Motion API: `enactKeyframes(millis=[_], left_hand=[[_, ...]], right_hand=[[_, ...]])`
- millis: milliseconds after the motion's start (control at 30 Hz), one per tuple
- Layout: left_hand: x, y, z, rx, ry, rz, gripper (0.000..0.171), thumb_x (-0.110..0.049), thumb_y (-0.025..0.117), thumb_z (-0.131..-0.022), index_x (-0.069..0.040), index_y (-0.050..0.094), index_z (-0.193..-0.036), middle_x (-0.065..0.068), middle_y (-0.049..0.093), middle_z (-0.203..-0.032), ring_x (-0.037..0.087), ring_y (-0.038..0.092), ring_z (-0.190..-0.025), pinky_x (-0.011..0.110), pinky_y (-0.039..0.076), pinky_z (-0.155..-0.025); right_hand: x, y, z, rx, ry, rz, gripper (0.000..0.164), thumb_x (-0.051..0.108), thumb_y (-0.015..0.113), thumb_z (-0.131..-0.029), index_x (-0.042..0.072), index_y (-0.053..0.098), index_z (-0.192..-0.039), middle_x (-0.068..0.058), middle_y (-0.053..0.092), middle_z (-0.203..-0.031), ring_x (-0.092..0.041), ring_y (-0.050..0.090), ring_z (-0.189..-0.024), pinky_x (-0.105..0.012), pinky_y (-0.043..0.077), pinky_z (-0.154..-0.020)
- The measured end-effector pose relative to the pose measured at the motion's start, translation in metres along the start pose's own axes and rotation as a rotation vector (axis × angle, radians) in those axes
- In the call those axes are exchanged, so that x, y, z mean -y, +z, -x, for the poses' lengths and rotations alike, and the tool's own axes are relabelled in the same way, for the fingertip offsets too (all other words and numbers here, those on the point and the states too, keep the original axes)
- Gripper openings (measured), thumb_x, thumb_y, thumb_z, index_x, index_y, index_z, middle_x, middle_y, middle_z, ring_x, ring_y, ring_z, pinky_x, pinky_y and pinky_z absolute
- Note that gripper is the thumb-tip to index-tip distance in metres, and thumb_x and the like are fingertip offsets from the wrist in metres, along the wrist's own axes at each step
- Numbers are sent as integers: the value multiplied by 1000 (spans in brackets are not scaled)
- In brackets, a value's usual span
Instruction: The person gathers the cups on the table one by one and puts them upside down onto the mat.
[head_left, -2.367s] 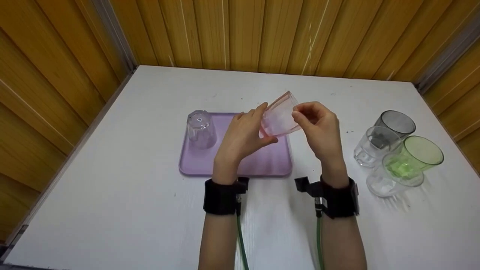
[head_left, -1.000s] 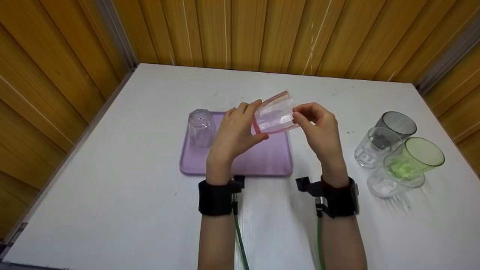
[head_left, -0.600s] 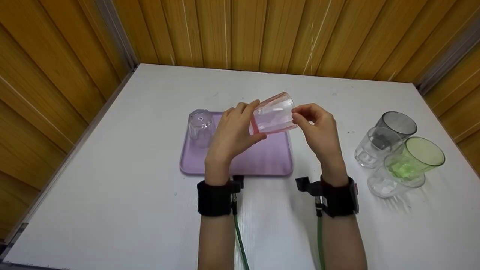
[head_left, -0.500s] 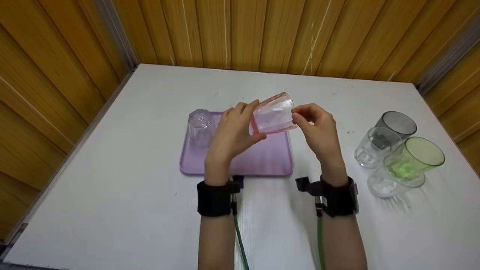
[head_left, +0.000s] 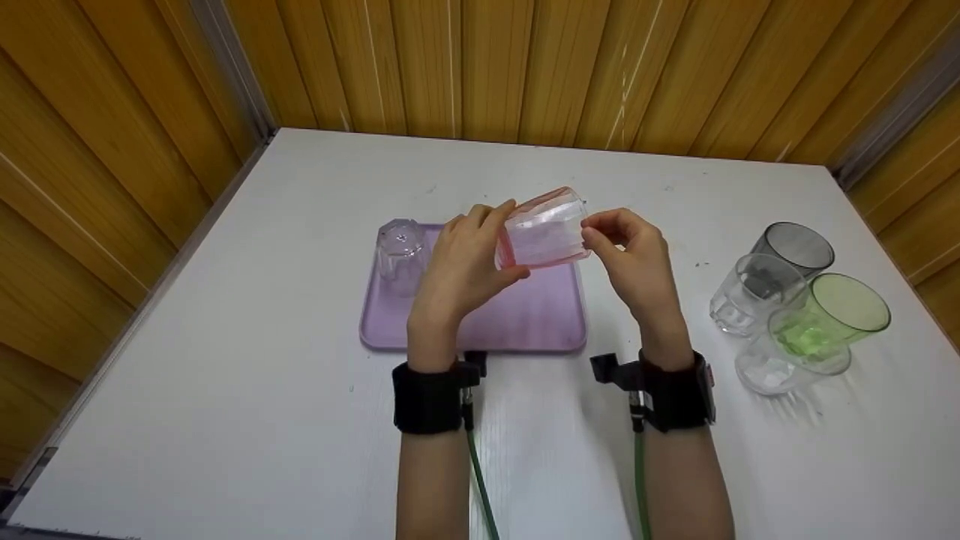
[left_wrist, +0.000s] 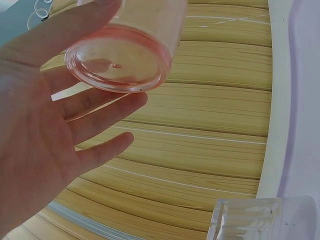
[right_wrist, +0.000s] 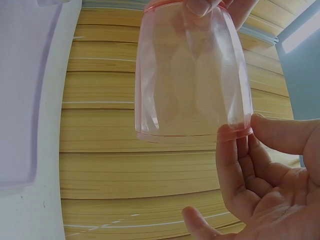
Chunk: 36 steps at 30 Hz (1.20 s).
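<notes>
A translucent pink tumbler [head_left: 545, 232] is held on its side above the tray, its mouth to the right. My left hand [head_left: 463, 266] grips it near the base, thumb below and fingers above in the head view. In the left wrist view the tumbler's round base [left_wrist: 117, 60] faces the palm, with the lower fingers spread. My right hand [head_left: 637, 259] pinches the rim between thumb and forefinger. Faceted sides of the tumbler [right_wrist: 192, 80] show in the right wrist view. Upside down on the tray's left side stands a clear glass [head_left: 403, 259].
The purple tray [head_left: 525, 322] lies mid-table under the hands. To the right stand upright a smoky grey glass [head_left: 802, 244], a green glass [head_left: 855, 304] and two clear ones, the nearer clear glass [head_left: 769, 367] overlapping the green. Wood-panelled walls [head_left: 487, 67] border the white table [head_left: 247, 390].
Both hands have shifted slightly left with the pink tumbler, the left hand more. The tumbler has turned closer to level, and both grips stay on it. The other glasses and tray have not moved.
</notes>
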<state>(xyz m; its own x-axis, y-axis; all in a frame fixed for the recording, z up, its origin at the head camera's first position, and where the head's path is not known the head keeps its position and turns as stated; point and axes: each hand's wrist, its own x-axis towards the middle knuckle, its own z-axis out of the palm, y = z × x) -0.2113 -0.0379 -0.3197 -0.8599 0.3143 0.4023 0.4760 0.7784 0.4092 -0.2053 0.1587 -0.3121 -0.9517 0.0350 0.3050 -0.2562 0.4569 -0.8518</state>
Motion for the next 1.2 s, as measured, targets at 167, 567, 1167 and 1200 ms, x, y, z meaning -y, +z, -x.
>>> enactKeyframes(millis=[167,567,1167,1200], left_hand=[[0,-1,1,-14,1,-7,75,-32,78,-69,-12,45,-133,9,55,-119,24,53,-108,41,35,-102],[1,-3,2,-39,13,-19,74,-31,78,-68,-10,47,-131,9,56,-116,24,54,-106,40,36,-101],[-1,-7,4,-47,6,5,72,-29,78,-69,-10,47,-131,10,55,-117,26,53,-106,40,36,-100],[-1,-7,4,-50,4,8,72,-29,78,-69,-10,47,-131,10,55,-116,26,54,-105,40,36,-100]], right_hand=[[-1,0,0,6,11,13,18,9,57,-88,-3,61,-100,-12,61,-94,-10,55,-79,-22,42,-72],[1,0,0,22,38,52,20,12,57,-88,-3,62,-101,-13,61,-92,-10,54,-78,-23,41,-73],[-4,2,-2,37,44,74,20,14,58,-88,-1,63,-100,-13,63,-90,-11,55,-78,-24,41,-71],[-4,2,-2,39,44,78,20,14,58,-88,-1,63,-100,-13,63,-91,-11,55,-78,-24,41,-71]])
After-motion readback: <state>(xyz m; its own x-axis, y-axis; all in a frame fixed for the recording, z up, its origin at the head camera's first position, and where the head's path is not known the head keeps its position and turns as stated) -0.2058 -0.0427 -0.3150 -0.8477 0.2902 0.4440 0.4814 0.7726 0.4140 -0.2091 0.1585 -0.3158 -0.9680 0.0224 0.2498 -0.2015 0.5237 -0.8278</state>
